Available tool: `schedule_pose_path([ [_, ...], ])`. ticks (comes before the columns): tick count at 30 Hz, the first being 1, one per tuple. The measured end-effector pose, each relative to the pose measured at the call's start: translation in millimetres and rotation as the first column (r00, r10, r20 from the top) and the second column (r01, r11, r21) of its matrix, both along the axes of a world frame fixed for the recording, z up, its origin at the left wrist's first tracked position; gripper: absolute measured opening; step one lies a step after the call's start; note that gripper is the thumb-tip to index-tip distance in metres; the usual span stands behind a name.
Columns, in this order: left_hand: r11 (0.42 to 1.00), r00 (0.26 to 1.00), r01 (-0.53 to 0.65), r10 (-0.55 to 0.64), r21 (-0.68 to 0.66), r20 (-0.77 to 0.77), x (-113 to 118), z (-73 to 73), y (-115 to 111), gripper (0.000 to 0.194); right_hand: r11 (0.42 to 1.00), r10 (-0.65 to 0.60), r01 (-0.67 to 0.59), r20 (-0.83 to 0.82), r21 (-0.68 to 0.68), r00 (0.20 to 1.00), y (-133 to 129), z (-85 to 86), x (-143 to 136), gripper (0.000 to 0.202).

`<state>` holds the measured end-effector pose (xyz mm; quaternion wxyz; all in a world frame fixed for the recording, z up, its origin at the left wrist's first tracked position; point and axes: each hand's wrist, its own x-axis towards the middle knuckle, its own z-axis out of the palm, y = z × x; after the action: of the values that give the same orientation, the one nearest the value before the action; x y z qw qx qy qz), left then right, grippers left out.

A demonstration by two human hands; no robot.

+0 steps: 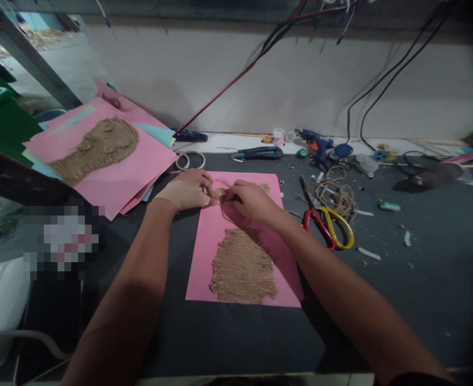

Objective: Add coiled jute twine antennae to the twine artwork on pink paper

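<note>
A pink sheet (pixel 204 257) lies on the dark table, with a block of brown twine rows (pixel 244 265) on its lower part. Near the sheet's top is a small twine coil (pixel 219 194), between my two hands. My left hand (pixel 186 192) rests at the sheet's upper left edge, its fingertips against the coil. My right hand (pixel 249 199) pinches the twine at the coil's right side, and a loose loop of it curves around the fingers. Another small coil (pixel 264 187) sits at the upper right of the sheet.
Red and yellow scissors (pixel 328 228) lie right of the sheet beside tangled twine (pixel 339 195). Behind are a utility knife (pixel 260 153), a blue glue gun (pixel 319 145) and white rings (pixel 190 161). Pink sheets with twine work (pixel 111 187) are stacked at the left.
</note>
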<state>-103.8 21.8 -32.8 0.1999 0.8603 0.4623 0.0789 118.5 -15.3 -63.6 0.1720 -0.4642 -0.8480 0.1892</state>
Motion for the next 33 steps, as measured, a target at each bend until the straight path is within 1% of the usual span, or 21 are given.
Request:
schedule_pose_path([
  [3, 0.999, 0.999, 0.023, -0.023, 0.022, -0.024, 0.3, 1.1, -0.2, 0.009, 1.000, 0.006, -0.006, 0.014, 0.009, 1.000, 0.8, -0.5, -0.6, 0.007],
  [5, 0.999, 0.999, 0.032, -0.031, 0.038, -0.041, 0.9, 2.4, -0.8, 0.008, 1.000, 0.002, -0.002, -0.010, -0.002, 1.000, 0.9, 2.0, 0.4, 0.004],
  [6, 0.999, 0.999, 0.031, -0.029, 0.043, -0.045, 1.3, 3.0, -1.0, 0.008, 1.000, -0.008, 0.007, -0.033, -0.014, 0.999, 1.1, 3.9, 1.9, 0.002],
  [9, 0.999, 0.999, 0.013, -0.011, 0.035, -0.053, 2.3, 3.5, -1.3, 0.008, 0.998, -0.048, 0.041, -0.133, -0.053, 0.990, 3.1, 9.8, 11.7, 0.004],
  [11, 1.000, 0.999, 0.008, -0.007, 0.025, -0.050, 2.5, 2.9, -1.1, 0.007, 0.998, -0.047, 0.039, -0.192, -0.044, 0.980, 5.8, 11.7, 21.2, 0.006],
  [13, 1.000, 0.999, 0.009, -0.008, 0.023, -0.033, 2.2, 2.2, -0.9, 0.004, 0.999, -0.037, 0.034, -0.215, -0.018, 0.976, 8.7, 11.3, 30.1, 0.010],
  [16, 1.000, 1.000, 0.001, -0.001, 0.024, -0.010, 1.7, 2.0, -1.5, 0.002, 1.000, -0.027, 0.025, -0.186, -0.011, 0.982, 11.9, 8.4, 36.4, 0.022],
  [19, 1.000, 1.000, 0.000, 0.000, 0.027, -0.005, 1.7, 3.1, -2.6, 0.001, 1.000, 0.005, -0.006, -0.136, -0.006, 0.991, 12.3, 6.1, 33.4, 0.027],
  [24, 0.999, 1.000, 0.024, -0.024, 0.039, -0.002, 2.8, 5.2, -3.9, 0.002, 1.000, 0.010, -0.010, -0.069, 0.006, 0.998, 9.9, 4.2, 24.8, 0.029],
  [33, 0.999, 1.000, 0.023, -0.023, 0.041, 0.005, 2.5, 7.8, -5.5, 0.001, 0.999, -0.047, 0.046, -0.086, -0.011, 0.995, 6.8, 6.2, 21.4, 0.025],
])
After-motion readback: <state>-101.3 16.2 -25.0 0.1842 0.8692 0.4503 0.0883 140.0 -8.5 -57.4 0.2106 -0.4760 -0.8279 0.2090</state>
